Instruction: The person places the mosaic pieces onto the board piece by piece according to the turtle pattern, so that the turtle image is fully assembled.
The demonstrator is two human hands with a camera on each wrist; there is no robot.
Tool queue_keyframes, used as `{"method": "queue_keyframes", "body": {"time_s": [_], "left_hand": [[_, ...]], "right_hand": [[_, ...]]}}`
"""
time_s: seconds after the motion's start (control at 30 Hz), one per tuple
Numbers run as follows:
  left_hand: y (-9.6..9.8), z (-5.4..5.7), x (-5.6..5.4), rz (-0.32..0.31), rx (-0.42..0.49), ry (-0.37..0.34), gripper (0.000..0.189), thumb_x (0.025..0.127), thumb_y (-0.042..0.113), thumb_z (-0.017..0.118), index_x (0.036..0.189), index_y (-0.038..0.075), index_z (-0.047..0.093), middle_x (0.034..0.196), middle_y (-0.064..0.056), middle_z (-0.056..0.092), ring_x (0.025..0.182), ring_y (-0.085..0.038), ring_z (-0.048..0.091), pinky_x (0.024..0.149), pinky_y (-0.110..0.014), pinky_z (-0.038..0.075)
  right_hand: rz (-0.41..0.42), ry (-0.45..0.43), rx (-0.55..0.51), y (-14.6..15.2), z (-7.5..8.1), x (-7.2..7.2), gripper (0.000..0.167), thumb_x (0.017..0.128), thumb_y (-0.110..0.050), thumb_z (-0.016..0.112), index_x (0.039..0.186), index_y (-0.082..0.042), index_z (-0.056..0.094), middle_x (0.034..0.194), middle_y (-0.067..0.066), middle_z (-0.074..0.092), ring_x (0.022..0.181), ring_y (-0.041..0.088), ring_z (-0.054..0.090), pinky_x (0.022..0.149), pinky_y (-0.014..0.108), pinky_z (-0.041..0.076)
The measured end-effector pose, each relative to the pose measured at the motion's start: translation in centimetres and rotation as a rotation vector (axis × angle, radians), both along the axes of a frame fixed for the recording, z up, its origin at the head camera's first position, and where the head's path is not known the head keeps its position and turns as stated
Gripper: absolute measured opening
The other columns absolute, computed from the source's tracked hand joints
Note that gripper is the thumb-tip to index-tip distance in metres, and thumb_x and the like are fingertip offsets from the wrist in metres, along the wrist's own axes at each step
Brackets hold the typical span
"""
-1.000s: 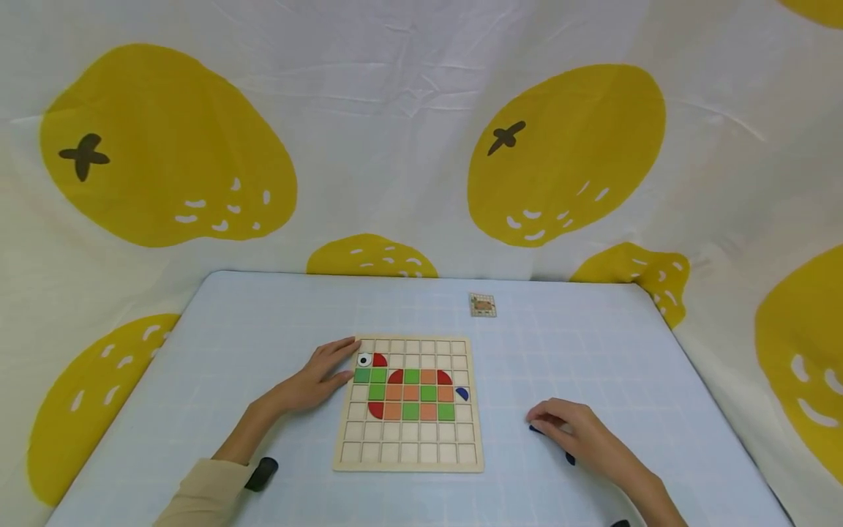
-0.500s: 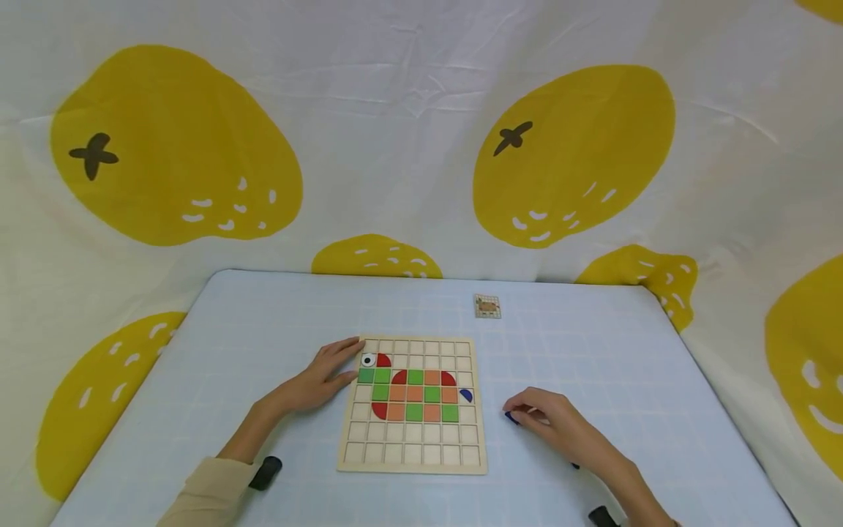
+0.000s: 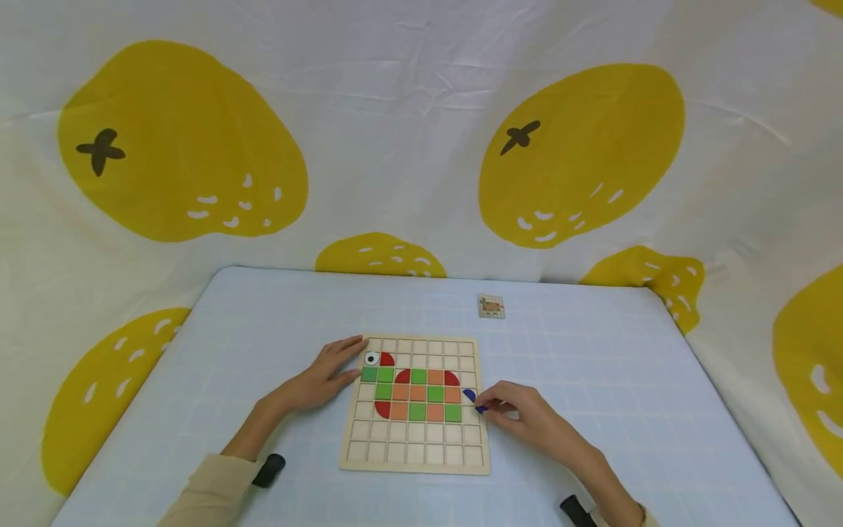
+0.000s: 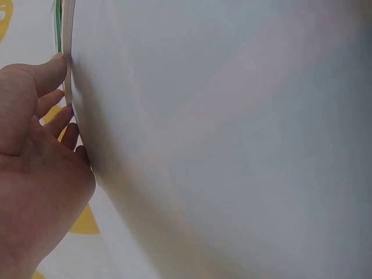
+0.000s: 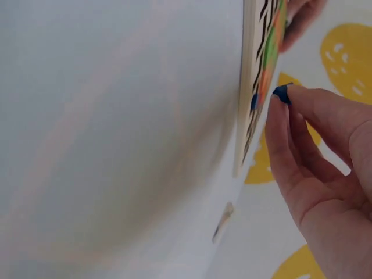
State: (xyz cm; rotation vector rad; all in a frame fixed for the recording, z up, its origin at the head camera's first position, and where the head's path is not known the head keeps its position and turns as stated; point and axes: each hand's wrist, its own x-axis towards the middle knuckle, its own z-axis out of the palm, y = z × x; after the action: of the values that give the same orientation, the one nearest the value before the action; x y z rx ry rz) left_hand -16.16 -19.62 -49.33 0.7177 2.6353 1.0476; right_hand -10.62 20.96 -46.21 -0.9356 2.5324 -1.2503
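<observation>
In the head view a pale wooden grid board (image 3: 415, 469) lies on the table, with green, orange and red pieces in its middle cells. A round white eye piece (image 3: 372, 359) sits at its upper left. One blue half-round piece (image 3: 469, 395) occupies a cell at the right. My left hand (image 3: 319, 384) rests against the board's left edge, thumb and fingertips touching it, fingers spread. Over the board's right edge, just below that blue piece, my right hand (image 3: 523, 413) pinches a second small blue piece (image 5: 282, 93) between thumb and fingers.
A small picture card (image 3: 491, 306) lies on the table behind the board, to its right. The pale blue tabletop (image 3: 290, 307) ends at the back against a white curtain (image 3: 395, 146) with yellow fruit print. A black wrist camera (image 3: 268, 471) is by the left sleeve.
My right hand has moved left from the table to the board's right edge, carrying the blue piece. My left hand stays at the board's left edge. The view has shifted slightly.
</observation>
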Motion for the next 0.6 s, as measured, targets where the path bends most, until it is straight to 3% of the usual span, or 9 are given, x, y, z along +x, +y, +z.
{"method": "queue_keyframes", "body": {"time_s": [0.3, 0.6], "left_hand": [[0.1, 0.3, 0.2, -0.002, 0.007, 0.018, 0.059, 0.107, 0.018, 0.056, 0.159, 0.001, 0.034, 0.165, -0.022, 0.027, 0.149, -0.045, 0.021, 0.116, -0.067, 0.026], [0.0, 0.0, -0.1, -0.004, -0.005, 0.000, 0.060, 0.107, 0.018, 0.056, 0.160, 0.004, 0.033, 0.166, -0.019, 0.026, 0.150, -0.043, 0.020, 0.118, -0.064, 0.026]], "right_hand": [[0.040, -0.002, 0.014, -1.9, 0.0, -0.5, 0.017, 0.096, -0.003, 0.071, 0.112, -0.007, 0.073, 0.104, -0.001, 0.071, 0.087, 0.005, 0.062, 0.079, 0.024, 0.057], [0.136, -0.036, -0.035, -4.1, -0.1, -0.7, 0.016, 0.097, -0.002, 0.069, 0.112, -0.005, 0.074, 0.107, 0.004, 0.073, 0.090, 0.007, 0.063, 0.080, 0.024, 0.057]]}}
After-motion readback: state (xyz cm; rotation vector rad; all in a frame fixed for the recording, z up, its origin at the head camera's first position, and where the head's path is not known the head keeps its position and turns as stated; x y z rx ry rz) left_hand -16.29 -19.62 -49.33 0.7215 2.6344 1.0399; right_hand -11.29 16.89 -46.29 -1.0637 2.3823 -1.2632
